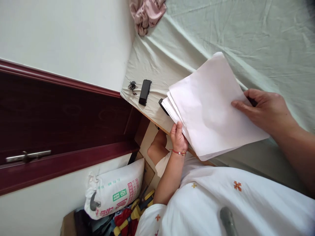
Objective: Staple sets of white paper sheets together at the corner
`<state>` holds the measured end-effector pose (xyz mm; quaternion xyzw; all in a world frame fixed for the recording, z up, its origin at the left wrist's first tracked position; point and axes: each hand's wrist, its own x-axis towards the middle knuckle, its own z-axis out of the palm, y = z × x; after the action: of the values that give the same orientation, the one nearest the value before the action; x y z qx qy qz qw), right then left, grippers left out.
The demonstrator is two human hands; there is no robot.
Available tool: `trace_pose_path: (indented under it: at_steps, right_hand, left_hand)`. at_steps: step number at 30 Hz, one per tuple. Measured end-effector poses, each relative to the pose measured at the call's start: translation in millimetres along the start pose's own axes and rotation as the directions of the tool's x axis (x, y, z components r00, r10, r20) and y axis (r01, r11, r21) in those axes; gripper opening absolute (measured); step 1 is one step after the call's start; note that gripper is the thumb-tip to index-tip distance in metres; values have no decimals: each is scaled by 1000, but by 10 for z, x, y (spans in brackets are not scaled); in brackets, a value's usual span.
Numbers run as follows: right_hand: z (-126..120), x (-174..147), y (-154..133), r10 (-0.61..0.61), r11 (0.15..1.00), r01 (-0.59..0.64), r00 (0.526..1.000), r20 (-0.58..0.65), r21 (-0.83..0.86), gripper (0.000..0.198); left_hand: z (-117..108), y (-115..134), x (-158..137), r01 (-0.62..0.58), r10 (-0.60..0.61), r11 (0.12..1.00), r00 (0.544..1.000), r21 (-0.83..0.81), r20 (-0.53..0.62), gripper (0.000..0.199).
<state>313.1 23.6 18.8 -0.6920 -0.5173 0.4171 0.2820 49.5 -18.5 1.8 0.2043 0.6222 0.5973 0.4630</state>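
Observation:
A stack of white paper sheets (209,105) is held up above the pale green cloth, tilted, with its sheets slightly fanned at the left edge. My left hand (178,137) grips the lower left edge, thumb on top, a red string bracelet (179,152) around the wrist. At the right edge, my right hand (267,108) pinches the sheets with its thumb on the top sheet; its other fingers are partly hidden behind. The top sheet looks blank. A dark object (162,106) peeks out beside the left edge of the stack, mostly covered by it.
On the pale green sheet (197,29) lie a black rectangular device (145,92), a bunch of keys (132,86) and a crumpled pink cloth (147,14). A dark red door (61,111) with a metal handle is at left. Below stand a white printed sack (115,188) and yellow-blue items (135,211).

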Motion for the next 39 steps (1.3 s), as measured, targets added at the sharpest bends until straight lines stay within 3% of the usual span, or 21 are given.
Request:
trace_pose_path:
  at_steps: [10,16,29,39]
  right_hand:
    - [8,23,12,-11,997,15,999,51,-77,21]
    - [8,37,-18,-7,988,20,996,88,-153,24]
    - [16,21,2,-19,992,28,997,72,-126,25]
    - [29,13,12,-82,991,91,992,93,-95,30]
  left_hand:
    - [-32,40,-4,-25,25,999,999,25,-29,46]
    - [-108,-10,55,-26,25,996,1000,83,11,43]
    - [-98,-23,74,-44,48,997,997,63,-59,41]
    - [-99,3,66,-40,41,998,999,58,-1,41]
